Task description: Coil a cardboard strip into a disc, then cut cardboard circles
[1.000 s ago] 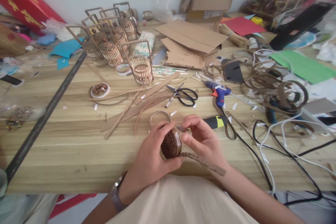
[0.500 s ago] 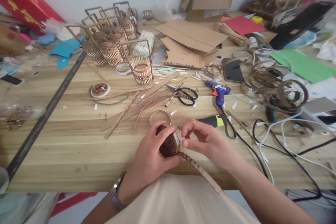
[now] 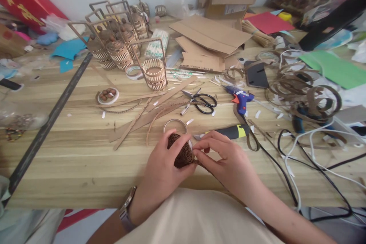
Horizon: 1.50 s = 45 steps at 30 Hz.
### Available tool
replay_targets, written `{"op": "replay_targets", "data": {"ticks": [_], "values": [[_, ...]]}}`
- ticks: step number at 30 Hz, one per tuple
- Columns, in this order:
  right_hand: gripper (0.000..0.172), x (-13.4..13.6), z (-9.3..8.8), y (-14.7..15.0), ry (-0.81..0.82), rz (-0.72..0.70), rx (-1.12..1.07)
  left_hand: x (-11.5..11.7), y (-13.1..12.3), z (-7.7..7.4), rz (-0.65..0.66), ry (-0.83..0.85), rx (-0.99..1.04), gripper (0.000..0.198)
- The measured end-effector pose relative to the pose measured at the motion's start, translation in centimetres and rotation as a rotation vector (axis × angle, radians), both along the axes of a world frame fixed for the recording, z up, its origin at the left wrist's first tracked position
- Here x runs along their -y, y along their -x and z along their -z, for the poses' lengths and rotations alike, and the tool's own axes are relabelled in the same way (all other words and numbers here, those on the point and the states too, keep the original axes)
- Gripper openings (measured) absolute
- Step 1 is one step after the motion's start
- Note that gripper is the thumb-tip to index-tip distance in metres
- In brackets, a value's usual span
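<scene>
Right hand (image 3: 230,158) moved in, now touching brown coil (image 3: 183,156).

One brown round corrugated-cardboard coil (image 3: 180,153); one pair of black-handled metal scissors (image 3: 211,100); one blue plastic glue gun (image 3: 242,98); one black-and-yellow-handled knife (image 3: 233,132); one red rectangular sheet (image 3: 268,23); one green rectangular sheet (image 3: 337,68).
</scene>
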State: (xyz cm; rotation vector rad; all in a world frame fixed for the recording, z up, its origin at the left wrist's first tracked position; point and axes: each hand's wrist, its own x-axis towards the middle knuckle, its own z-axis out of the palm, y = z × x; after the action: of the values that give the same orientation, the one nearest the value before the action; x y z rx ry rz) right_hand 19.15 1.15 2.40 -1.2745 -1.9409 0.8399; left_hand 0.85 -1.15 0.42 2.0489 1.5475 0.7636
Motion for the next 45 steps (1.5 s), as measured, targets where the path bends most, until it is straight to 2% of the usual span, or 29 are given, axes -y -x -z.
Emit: {"op": "replay_targets", "data": {"ticks": [9, 14, 19, 26, 30, 36, 41, 45], "values": [[0.016, 0.3, 0.1, 0.2, 0.067, 0.014, -0.059, 0.0, 0.0, 0.2, 0.010, -0.006, -0.030, 0.056], [0.017, 0.2, 0.3, 0.2, 0.051, 0.015, -0.041, 0.1, -0.1, 0.3, 0.000, -0.007, -0.044, 0.057], [0.018, 0.3, 0.7, 0.1, -0.035, -0.002, 0.017, 0.0, -0.2, 0.1, 0.008, -0.015, -0.042, 0.053], [0.019, 0.4, 1.0, 0.1, -0.252, -0.042, 0.135, 0.0, -0.3, 0.2, 0.002, -0.037, -0.048, 0.053], [0.017, 0.4, 0.9, 0.1, -0.300, -0.051, 0.191, 0.1, -0.3, 0.2, 0.014, -0.036, -0.037, 0.056], [0.019, 0.4, 0.8, -0.1, -0.278, -0.059, 0.161, 0.0, -0.4, 0.2, 0.002, -0.043, -0.027, 0.054], [0.016, 0.9, 0.8, 0.0, -0.423, 0.012, 0.203, 0.0, -0.5, -0.1, -0.040, -0.027, -0.073, 0.052], [0.018, 1.1, 0.8, 0.3, -0.452, 0.033, 0.241, -0.1, -0.7, -0.4, -0.051, -0.008, -0.102, 0.053]]}}
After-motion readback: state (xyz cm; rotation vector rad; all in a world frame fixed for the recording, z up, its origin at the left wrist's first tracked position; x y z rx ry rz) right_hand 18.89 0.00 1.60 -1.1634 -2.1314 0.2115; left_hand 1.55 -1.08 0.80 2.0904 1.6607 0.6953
